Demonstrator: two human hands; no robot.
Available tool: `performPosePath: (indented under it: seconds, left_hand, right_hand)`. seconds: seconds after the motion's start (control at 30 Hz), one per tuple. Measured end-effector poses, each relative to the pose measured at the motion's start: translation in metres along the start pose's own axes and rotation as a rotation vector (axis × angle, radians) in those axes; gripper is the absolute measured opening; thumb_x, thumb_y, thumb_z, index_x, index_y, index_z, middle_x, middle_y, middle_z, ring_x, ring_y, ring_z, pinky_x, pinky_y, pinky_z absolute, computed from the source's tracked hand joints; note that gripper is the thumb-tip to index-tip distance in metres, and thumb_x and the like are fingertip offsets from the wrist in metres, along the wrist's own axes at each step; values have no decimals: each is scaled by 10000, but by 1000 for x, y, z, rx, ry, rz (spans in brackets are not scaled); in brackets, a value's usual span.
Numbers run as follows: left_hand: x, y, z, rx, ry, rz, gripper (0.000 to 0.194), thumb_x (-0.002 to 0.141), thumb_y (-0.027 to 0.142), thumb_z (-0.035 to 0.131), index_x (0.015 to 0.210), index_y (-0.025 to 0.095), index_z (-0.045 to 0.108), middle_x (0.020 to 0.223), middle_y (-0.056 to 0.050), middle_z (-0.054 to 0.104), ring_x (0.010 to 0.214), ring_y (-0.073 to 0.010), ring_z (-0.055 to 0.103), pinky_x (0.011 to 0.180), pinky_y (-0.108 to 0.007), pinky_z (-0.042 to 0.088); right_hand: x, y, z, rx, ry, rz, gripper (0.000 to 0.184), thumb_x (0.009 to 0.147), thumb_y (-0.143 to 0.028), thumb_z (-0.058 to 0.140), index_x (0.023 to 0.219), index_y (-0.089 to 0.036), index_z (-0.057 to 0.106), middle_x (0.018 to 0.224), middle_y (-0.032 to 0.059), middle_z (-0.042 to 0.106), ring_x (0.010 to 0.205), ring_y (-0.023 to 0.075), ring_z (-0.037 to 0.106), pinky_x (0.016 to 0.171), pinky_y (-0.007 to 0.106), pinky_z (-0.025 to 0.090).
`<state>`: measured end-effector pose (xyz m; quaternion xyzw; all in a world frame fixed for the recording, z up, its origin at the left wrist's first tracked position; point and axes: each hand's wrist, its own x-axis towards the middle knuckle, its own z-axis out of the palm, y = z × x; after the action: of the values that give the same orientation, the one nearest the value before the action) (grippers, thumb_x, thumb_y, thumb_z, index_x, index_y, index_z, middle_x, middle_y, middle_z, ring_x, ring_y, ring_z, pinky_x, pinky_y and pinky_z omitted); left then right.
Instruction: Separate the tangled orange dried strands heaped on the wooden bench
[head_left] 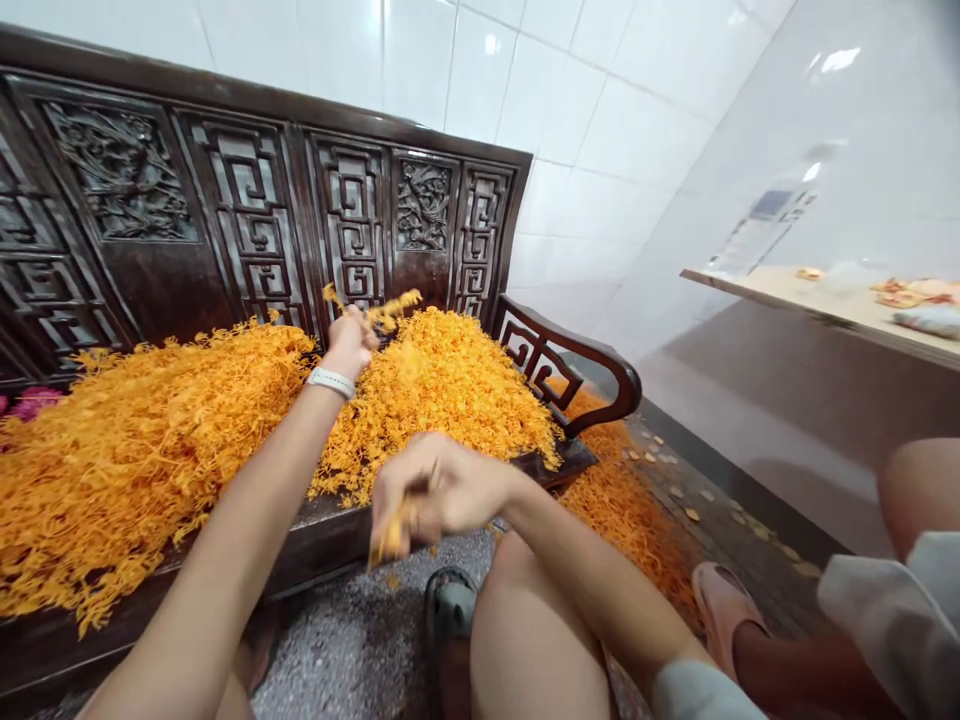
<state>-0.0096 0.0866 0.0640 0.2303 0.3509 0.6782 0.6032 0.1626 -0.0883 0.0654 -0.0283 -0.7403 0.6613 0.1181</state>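
Observation:
My left hand (349, 340) reaches far forward over a carved dark wooden bench (247, 215), fingers closed on an orange plastic sprig (386, 308) held above the pile. It wears a white wristband (331, 381). My right hand (439, 493) is closer to me, just in front of the bench seat edge, pinched around a small orange sprig piece (390, 540), blurred by motion. A big heap of orange artificial sprigs (187, 430) covers the bench seat.
More orange sprigs (622, 505) lie on the floor past the bench armrest (581, 375). Another person's leg and pink slipper (724, 605) are at right. My knee and dark sandal (448, 610) are below. A light table (840, 300) stands by the white tiled wall.

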Motion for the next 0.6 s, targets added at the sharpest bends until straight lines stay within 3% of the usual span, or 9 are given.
performPosePath:
  seconds: [0.07,0.1,0.13,0.17,0.2,0.3,0.37,0.47,0.6]
  left_hand:
    - [12,11,-14,-10,110,30,362,1151,166,372,800,234,318,479,134,204,349,-40,141,396,-150,105]
    - [15,17,-20,7,124,44,380,1154,192,410,785,229,322,483,134,199,357,-36,132,398,-149,105]
    - [17,22,-24,27,114,58,396,1143,220,479,774,225,333,489,133,206,368,-33,138,401,-149,110]
    - [17,27,-26,51,103,88,411,1118,236,553,767,224,342,497,132,216,377,-33,148,403,-151,114]
    - [16,30,-27,81,88,131,419,1091,241,610,764,224,349,507,130,228,386,-36,163,406,-155,120]
    - [8,38,-21,217,22,253,384,1061,226,645,766,226,400,537,117,276,411,-47,220,411,-165,140]
    - [1,41,-14,336,-64,277,332,1074,220,608,769,218,477,550,108,292,424,-51,229,414,-174,146]
    - [-10,45,-4,459,-190,322,295,1056,243,630,774,210,549,558,101,278,434,-56,210,413,-190,138]
    - [-20,47,7,588,-339,363,269,1030,267,675,781,206,595,562,78,284,453,-64,199,416,-214,119]
  right_hand:
    - [3,-12,9,21,-613,179,152,987,-321,798,984,-168,790,998,100,813,908,172,792,742,233,611]
    - [3,-16,8,33,-827,242,139,1006,-307,773,1002,-172,807,1048,117,821,977,193,800,819,257,623]
    - [2,-18,2,53,-891,252,151,1007,-320,772,1000,-176,818,1040,122,825,978,203,804,842,268,625]
    - [-1,-17,-7,88,-788,206,181,998,-359,786,983,-182,822,975,112,823,906,195,801,803,261,624]
    - [-5,-12,-18,131,-525,116,226,969,-416,818,957,-191,818,874,85,804,789,172,773,720,244,609]
    - [-16,9,-53,327,588,-183,346,881,-541,876,960,-218,777,694,-17,673,551,88,548,526,194,492]
    - [-20,21,-66,425,988,-160,345,865,-481,887,1047,-213,767,714,-34,634,553,76,470,504,192,444]
    - [-20,26,-67,430,1099,-72,356,813,-356,908,1090,-190,758,689,-59,571,551,71,414,483,205,366]
    - [-21,20,-61,316,1141,-124,427,792,-383,935,1113,-207,716,746,-57,612,579,72,450,506,222,362]
